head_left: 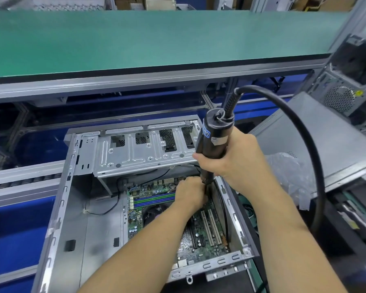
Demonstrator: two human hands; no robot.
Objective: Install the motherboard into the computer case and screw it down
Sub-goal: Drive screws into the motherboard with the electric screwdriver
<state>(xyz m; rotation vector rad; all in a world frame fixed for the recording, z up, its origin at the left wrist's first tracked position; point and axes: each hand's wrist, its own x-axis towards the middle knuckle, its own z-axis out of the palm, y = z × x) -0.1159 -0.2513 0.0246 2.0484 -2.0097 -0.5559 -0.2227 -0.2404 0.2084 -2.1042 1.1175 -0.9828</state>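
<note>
Here we start at the left, where the open case (76, 218) lies on its side, its bare steel floor showing and a thin black wire (106, 210) trailing across it. Moving right, the board (156, 199) already sits flat inside the case, toward its right wall, with the drive cage (144, 149) above it. Our left hand (189, 194) reaches down onto the board near its upper right corner, fingers curled close round the tip of the driver (213, 138); we judge it is steadying the bit or a screw, though neither is visible under the fingers. Our right hand (239, 163) grips the black driver barrel firmly, holding it near upright over that corner, its thick cable (300, 136) looping off to the right. Farther right lie a grey panel (330, 144) and some crumpled plastic wrap (290, 174). The board looks stiff but fragile to us, thin, light, and studded with slots and small parts, so any shifting should be by its edges or bare areas, never by the components. The driver is the heavier thing, and we would keep it square over the hole so the bit cannot skid onto the traces.
</note>
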